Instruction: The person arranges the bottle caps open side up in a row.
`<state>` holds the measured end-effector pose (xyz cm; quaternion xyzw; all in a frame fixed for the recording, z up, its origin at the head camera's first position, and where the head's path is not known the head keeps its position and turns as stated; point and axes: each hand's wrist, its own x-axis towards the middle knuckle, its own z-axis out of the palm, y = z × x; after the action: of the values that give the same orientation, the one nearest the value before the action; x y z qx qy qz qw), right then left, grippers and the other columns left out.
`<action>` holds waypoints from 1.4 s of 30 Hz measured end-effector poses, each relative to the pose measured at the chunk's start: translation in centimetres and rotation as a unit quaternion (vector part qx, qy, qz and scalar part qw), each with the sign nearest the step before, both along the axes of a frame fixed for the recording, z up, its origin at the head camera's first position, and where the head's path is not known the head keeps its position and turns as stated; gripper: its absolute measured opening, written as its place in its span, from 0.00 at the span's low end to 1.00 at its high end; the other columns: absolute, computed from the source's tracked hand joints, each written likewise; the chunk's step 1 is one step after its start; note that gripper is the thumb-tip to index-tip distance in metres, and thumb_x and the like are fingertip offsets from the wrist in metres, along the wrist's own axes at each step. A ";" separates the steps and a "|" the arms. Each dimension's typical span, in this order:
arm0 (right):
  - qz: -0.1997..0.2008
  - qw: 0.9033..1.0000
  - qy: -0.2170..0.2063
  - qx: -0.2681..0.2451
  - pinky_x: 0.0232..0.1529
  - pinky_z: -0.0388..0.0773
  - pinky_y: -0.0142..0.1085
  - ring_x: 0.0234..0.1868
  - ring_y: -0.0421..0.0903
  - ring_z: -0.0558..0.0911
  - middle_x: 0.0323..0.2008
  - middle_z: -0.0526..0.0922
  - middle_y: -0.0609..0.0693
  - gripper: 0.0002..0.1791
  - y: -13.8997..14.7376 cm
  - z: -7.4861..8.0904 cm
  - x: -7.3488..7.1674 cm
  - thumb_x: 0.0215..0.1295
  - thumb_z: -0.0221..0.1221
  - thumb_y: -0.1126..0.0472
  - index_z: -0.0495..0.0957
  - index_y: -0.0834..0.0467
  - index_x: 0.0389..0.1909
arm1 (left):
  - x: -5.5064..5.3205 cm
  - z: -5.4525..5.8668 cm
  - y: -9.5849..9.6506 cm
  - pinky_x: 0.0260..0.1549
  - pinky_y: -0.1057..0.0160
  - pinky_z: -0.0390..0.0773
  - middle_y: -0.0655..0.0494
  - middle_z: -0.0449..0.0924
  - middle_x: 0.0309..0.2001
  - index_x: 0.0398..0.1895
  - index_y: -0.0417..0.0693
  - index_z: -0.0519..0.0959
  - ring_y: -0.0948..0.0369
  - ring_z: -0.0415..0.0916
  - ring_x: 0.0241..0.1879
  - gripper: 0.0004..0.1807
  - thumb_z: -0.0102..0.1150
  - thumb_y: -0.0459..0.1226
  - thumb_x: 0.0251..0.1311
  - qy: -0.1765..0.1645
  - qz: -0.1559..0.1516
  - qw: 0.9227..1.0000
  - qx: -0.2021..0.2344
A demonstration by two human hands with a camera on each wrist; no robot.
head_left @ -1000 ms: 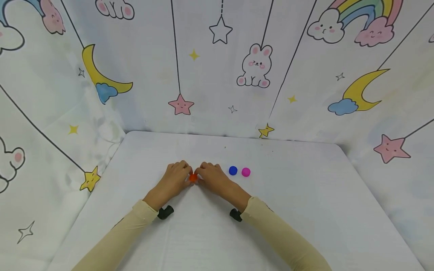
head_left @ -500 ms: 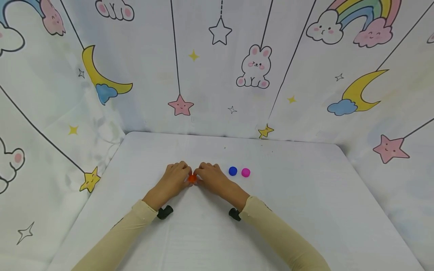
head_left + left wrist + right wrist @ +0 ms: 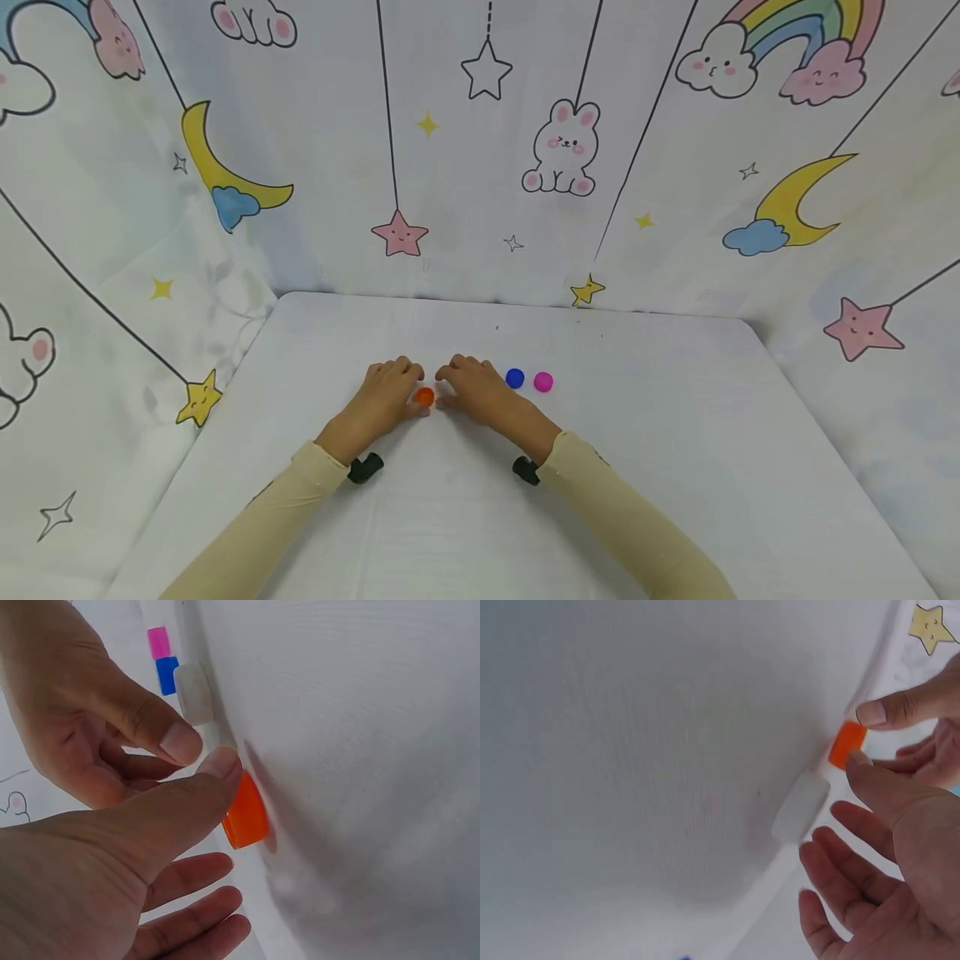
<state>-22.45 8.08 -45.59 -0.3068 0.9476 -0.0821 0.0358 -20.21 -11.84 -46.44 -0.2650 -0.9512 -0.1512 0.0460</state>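
A small orange cap-like cylinder (image 3: 424, 397) stands on the white table between my two hands. My left hand (image 3: 386, 395) is right beside it, thumb and fingers spread loosely around it, thumb tip at its edge in the left wrist view. My right hand (image 3: 480, 390) stands a little to its right, thumb and fingers apart with nothing between them. A white cylinder (image 3: 802, 807) of similar shape lies by the right fingers; in the head view that hand hides it. To the right are a blue cylinder (image 3: 514, 378) and a pink cylinder (image 3: 543, 382).
The white table (image 3: 645, 467) runs back to a printed cloth backdrop (image 3: 465, 167) with stars, moons and a rabbit. Black wrist-camera mounts (image 3: 366, 468) hang under both wrists, close over the tabletop.
My right hand has let go of the orange cylinder and moved slightly right. The orange top now shows fully. My left hand has stayed nearly in place, its fingers looser.
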 end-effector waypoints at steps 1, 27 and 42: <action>-0.004 1.000 -0.006 0.000 0.56 0.72 0.45 0.53 0.47 0.76 0.50 0.78 0.48 0.23 0.3 0.3 0.0 0.67 0.65 0.49 0.79 0.51 0.60 | 0.0 0.1 0.1 0.53 0.45 0.67 0.53 0.73 0.41 0.48 0.39 0.78 0.53 0.71 0.46 0.27 0.77 0.45 0.51 0.000 -0.002 1.000 0.001; -0.033 0.997 -0.068 -0.008 0.50 0.77 0.36 0.46 0.43 0.79 0.47 0.80 0.47 0.21 4.6 0.9 1.2 0.65 0.68 0.52 0.81 0.52 0.56 | -0.7 0.4 5.0 0.55 0.46 0.65 0.53 0.72 0.44 0.42 0.46 0.80 0.53 0.73 0.45 0.16 0.75 0.42 0.55 -0.037 -0.047 0.998 -0.007; -0.008 1.000 -0.029 -0.004 0.48 0.77 0.34 0.44 0.43 0.79 0.43 0.80 0.47 0.18 4.4 0.1 1.3 0.64 0.69 0.54 0.83 0.53 0.53 | -0.9 0.0 5.3 0.53 0.46 0.66 0.53 0.73 0.44 0.39 0.48 0.81 0.53 0.73 0.47 0.15 0.75 0.43 0.54 -0.037 -0.043 0.998 -0.007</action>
<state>-21.12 12.47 -45.49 -0.2968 0.9482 -0.0952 0.0612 -21.13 -6.51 -46.47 -0.2997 -0.9412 -0.1562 0.0020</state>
